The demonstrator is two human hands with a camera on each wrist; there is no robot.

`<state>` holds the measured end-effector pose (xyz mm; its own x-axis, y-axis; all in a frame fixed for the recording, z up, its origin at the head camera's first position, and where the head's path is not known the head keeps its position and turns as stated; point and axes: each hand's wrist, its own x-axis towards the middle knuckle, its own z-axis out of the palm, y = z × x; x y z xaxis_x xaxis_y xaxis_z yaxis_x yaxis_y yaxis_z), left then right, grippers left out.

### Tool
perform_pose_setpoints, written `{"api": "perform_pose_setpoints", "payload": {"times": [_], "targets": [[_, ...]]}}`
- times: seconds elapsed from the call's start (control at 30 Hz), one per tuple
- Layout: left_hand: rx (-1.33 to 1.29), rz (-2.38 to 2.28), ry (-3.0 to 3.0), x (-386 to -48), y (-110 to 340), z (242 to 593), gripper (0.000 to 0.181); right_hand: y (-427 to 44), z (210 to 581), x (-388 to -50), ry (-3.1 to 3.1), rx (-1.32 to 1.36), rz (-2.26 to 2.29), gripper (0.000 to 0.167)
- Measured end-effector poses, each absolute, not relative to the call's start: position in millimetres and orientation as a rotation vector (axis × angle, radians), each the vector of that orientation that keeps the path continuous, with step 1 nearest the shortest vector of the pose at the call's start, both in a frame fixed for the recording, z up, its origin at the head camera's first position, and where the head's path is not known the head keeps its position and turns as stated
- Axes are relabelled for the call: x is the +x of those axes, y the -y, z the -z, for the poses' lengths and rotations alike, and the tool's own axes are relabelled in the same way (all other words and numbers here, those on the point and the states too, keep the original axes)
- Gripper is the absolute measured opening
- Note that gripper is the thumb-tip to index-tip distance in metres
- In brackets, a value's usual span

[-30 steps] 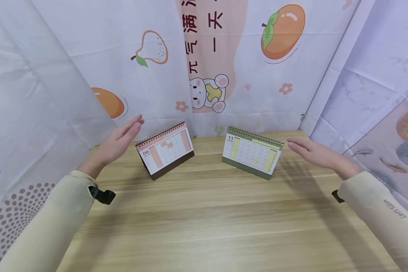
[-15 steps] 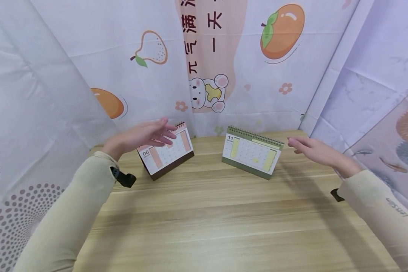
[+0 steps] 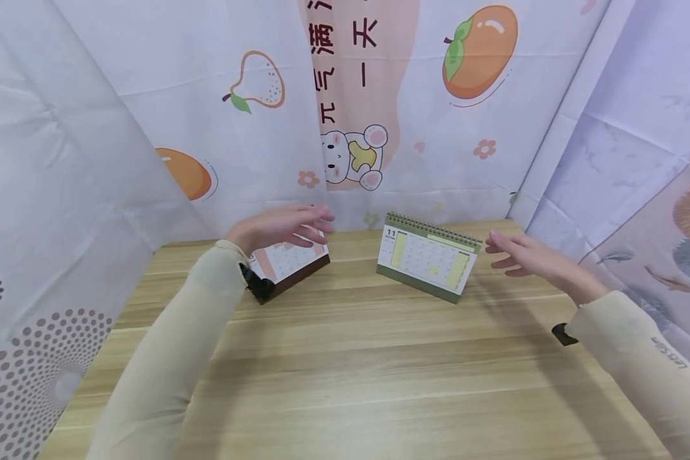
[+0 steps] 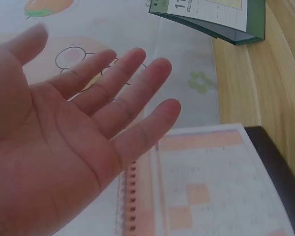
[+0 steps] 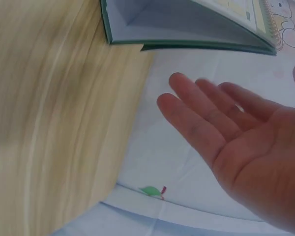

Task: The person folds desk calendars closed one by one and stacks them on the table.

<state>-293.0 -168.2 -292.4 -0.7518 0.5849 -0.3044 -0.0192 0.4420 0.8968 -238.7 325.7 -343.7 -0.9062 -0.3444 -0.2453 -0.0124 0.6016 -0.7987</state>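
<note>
My left hand [image 3: 284,227] hovers over the pink desk calendar [image 3: 290,259], hiding its spiral top and part of its page. In the left wrist view the fingers of that hand are spread and hold nothing, with the pink calendar's page [image 4: 211,182] below them. The green desk calendar [image 3: 428,255], marked 11, stands tented at the right of the table. Beside its right end is my right hand [image 3: 523,255], fingers loosely extended and apart from it. The right wrist view shows the palm with nothing in it, near the green calendar's open side [image 5: 177,24].
Both calendars stand near the back of the wooden table [image 3: 351,370]. A printed curtain [image 3: 207,128] hangs right behind the table's back edge, and more fabric [image 3: 621,153] closes off the right side. A black wrist strap [image 3: 257,284] sits at the left cuff.
My left hand has swung to the right, from left of the pink calendar to above it. The right hand stays by the green calendar, its fingers now a little more spread. Neither calendar has moved.
</note>
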Motion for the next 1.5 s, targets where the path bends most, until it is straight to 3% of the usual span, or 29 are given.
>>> {"api": "perform_pose_setpoints", "payload": {"times": [0.47, 1.0, 1.5], "targets": [[0.478, -1.42, -1.911, -331.6, 114.6, 311.8, 0.051, -326.9, 348.4, -238.3, -2.284, -0.197, 1.289, 0.086], [0.276, -1.283, -2.078, -338.9, 49.0, 331.2, 0.081, -314.6, 358.0, -243.0, -2.232, -0.088, 1.316, 0.095], [0.208, -1.232, -2.164, -339.6, 24.6, 339.8, 0.065, -298.9, 359.7, -238.9, -2.163, -0.1, 1.401, 0.095]]}}
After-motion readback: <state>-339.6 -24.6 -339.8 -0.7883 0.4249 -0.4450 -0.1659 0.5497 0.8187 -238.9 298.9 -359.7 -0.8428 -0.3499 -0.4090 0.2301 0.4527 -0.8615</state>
